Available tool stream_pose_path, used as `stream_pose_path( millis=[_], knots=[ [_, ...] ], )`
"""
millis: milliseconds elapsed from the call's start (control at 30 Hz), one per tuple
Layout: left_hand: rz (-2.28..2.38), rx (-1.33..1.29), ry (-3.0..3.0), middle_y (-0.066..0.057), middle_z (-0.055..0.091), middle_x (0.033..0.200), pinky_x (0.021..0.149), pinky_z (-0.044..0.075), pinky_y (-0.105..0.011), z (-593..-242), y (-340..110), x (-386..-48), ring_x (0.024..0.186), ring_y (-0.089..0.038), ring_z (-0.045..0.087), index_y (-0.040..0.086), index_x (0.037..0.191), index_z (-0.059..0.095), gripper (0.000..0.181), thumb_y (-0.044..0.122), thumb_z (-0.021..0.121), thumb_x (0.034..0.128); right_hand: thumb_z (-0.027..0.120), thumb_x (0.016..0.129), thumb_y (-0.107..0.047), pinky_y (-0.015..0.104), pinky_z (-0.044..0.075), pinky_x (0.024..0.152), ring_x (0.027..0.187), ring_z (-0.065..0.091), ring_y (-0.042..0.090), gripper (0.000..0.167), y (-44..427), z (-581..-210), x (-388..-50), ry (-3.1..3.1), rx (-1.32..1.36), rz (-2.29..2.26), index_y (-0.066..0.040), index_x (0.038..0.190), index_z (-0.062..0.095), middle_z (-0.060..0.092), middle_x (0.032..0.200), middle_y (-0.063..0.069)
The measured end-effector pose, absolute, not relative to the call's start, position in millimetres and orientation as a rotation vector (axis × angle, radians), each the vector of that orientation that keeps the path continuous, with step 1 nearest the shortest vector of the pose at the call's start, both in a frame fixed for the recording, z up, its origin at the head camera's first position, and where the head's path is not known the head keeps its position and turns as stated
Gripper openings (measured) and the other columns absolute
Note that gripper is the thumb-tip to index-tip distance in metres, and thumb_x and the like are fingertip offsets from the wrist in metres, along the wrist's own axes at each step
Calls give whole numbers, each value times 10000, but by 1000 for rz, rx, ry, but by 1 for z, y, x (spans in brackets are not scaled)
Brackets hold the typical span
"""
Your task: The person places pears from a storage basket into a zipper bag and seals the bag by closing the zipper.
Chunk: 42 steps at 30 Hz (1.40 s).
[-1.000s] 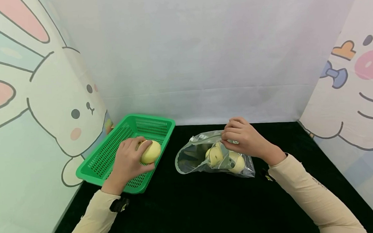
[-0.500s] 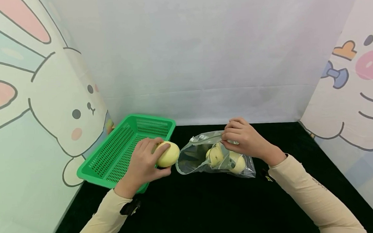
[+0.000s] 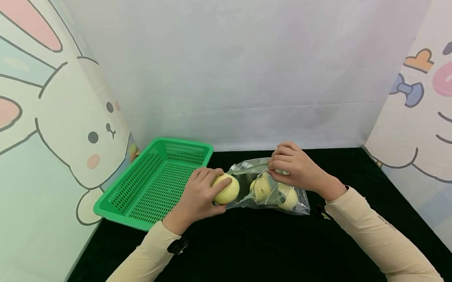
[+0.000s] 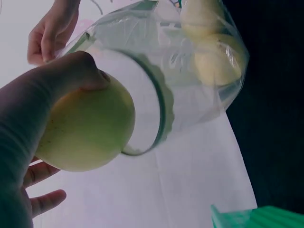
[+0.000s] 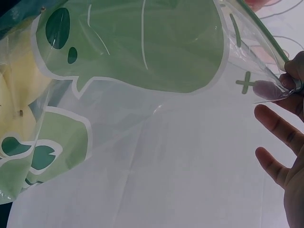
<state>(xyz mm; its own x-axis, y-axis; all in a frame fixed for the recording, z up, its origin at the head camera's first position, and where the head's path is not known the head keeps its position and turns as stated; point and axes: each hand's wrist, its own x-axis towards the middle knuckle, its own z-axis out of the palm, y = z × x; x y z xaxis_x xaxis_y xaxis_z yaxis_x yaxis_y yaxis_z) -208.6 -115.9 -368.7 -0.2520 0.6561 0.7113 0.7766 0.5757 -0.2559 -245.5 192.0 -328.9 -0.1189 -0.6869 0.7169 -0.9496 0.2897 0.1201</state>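
Note:
My left hand (image 3: 198, 198) grips a round yellow-green fruit (image 3: 227, 190), thumb on one side and fingers on the other. The fruit is at the mouth of a clear zip bag (image 3: 251, 169), whose opening faces left. Several similar pale yellow fruits (image 3: 287, 197) lie inside the bag. With thumb and fingertips my right hand (image 3: 299, 166) pinches the bag's upper zip edge. In the right wrist view the bag's wall (image 5: 152, 52) shows a green cartoon print. From the left wrist, the open rim (image 4: 164, 102) appears just beyond the held fruit.
A green perforated basket (image 3: 162, 186) stands to the left, behind my left forearm; no fruit shows in it. Dark cloth (image 3: 256, 251) covers the table. A pale backdrop (image 3: 245, 71) rises behind, with cartoon-printed panels (image 3: 75, 146) at the sides.
My left hand has carried the fruit rightward from over the basket to the bag's mouth. The right hand and the bag have hardly moved.

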Motion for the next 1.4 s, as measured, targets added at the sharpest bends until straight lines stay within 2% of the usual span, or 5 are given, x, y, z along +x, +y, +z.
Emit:
stream_pose_path(
  millis=[167, 400, 800, 1133, 1400],
  knots=[
    [-170, -1181, -2029, -130, 635, 1129, 897, 472, -462, -373, -105, -211, 981, -280, 591, 152, 1125, 694, 597, 290, 897, 581, 516, 1042, -258, 486, 447, 884, 831, 592, 234, 293, 193, -328, -245, -1877, 1467, 483, -106, 855, 683, 663, 840, 19],
    [-149, -1233, -2140, -117, 631, 1170, 909, 453, -497, -381, -98, -214, 1009, -277, 593, 157, 1172, 675, 659, 368, 944, 608, 515, 1042, -261, 485, 447, 887, 827, 596, 233, 293, 195, -327, -244, -1873, 1466, 469, -107, 859, 684, 663, 841, 20],
    [-46, -1187, -2315, -101, 621, 1185, 1009, 396, -619, -387, -98, -215, 1086, -297, 589, 178, 1243, 650, 674, 367, 921, 656, 517, 1043, -268, 524, 455, 892, 850, 609, 242, 299, 195, -325, -243, -1878, 1482, 478, -107, 861, 692, 680, 855, 25],
    [58, -1140, -2456, -133, 549, 1351, 985, 368, -687, -379, -99, -206, 1238, -353, 508, 252, 1424, 543, 882, 452, 919, 652, 517, 1042, -266, 507, 442, 919, 874, 609, 237, 282, 194, -325, -243, -1887, 1511, 447, -129, 858, 681, 687, 890, 16],
    [57, -1136, -2380, -125, 581, 1313, 982, 381, -684, -383, -102, -207, 1208, -332, 537, 241, 1383, 585, 785, 518, 861, 702, 502, 1049, -274, 518, 454, 881, 852, 607, 231, 306, 193, -327, -244, -1864, 1503, 454, -122, 865, 694, 686, 875, 12]
  ],
)
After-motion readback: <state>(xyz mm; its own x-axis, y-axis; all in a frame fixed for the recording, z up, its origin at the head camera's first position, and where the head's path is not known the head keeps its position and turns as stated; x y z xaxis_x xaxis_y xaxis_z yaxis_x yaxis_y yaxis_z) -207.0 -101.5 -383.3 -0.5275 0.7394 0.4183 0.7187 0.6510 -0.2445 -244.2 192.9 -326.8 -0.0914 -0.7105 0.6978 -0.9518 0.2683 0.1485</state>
